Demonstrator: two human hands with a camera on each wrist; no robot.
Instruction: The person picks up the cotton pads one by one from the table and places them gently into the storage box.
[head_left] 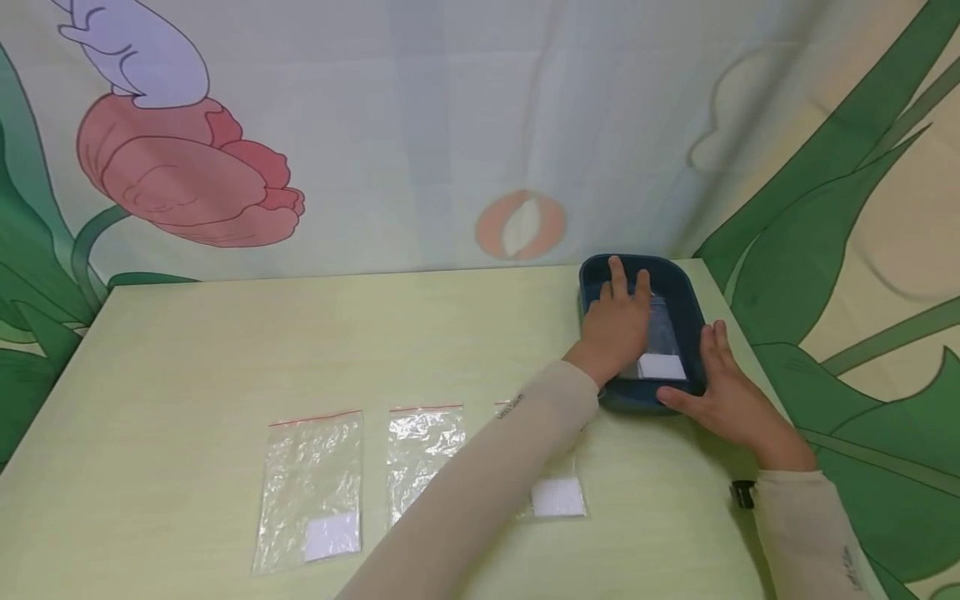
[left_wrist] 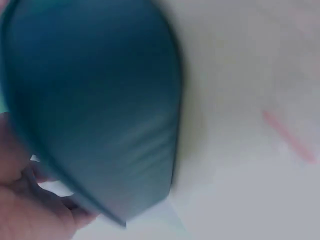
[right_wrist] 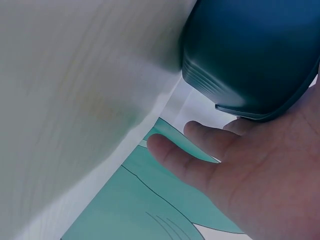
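A dark blue bin (head_left: pixel 693 333) stands at the back right of the table. Inside it lies a clear plastic bag with a white label (head_left: pixel 662 367). My left hand (head_left: pixel 618 325) reaches over the bin with spread fingers, overlapping its inside in the head view. From the left wrist, part of this hand (left_wrist: pixel 35 200) shows behind the bin's rim (left_wrist: pixel 55 172). My right hand (head_left: pixel 723 396) lies along the bin's right side, fingers extended and thumb at the near corner. In the right wrist view, the right hand's fingers (right_wrist: pixel 185 162) are straight beside the bin wall (right_wrist: pixel 240 65).
Clear bags with red top strips lie in a row on the pale table (head_left: pixel 172 400): a left bag (head_left: pixel 311 475), a middle bag (head_left: pixel 420 442), and a right bag (head_left: pixel 558 496) partly covered by the left sleeve. A printed curtain (head_left: pixel 420 125) hangs behind the table.
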